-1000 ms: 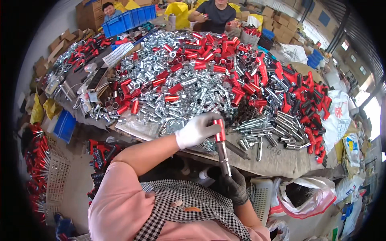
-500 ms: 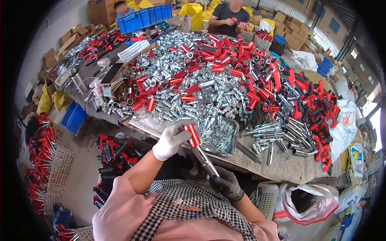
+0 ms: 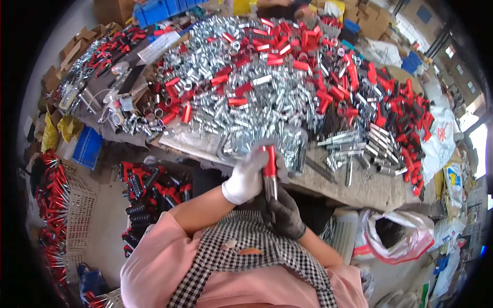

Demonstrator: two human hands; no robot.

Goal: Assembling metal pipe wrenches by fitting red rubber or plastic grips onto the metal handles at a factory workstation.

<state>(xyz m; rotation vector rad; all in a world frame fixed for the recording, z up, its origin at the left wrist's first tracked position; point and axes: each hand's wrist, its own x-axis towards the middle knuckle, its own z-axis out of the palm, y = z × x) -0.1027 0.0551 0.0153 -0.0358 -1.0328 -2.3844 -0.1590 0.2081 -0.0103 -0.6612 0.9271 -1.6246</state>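
Observation:
My left hand (image 3: 243, 184), in a white glove, is closed around the upper, red end of a red-and-silver tube (image 3: 270, 167). The tube stands nearly upright in front of my apron. My right hand (image 3: 288, 217), in a dark grey glove, grips its lower, silver part. Just beyond my hands sits a metal tray (image 3: 303, 154) with small silver parts, partly hidden by my left hand. Behind it, silver fittings (image 3: 226, 113) and red sleeves (image 3: 239, 92) lie heaped together. The fingertips are smeared by motion.
Silver rods (image 3: 349, 149) lie right of the tray, by red-and-black handles (image 3: 411, 128). Below the table, an open white sack (image 3: 398, 251) stands at right. More red-and-black handles (image 3: 146, 190) lie at left, beside a crate (image 3: 79, 205). A co-worker's arm (image 3: 275, 4) shows across the table.
Both hands have moved right with the tube, which has turned from a slant to nearly upright. The view has tipped down, so the co-workers are mostly out of frame.

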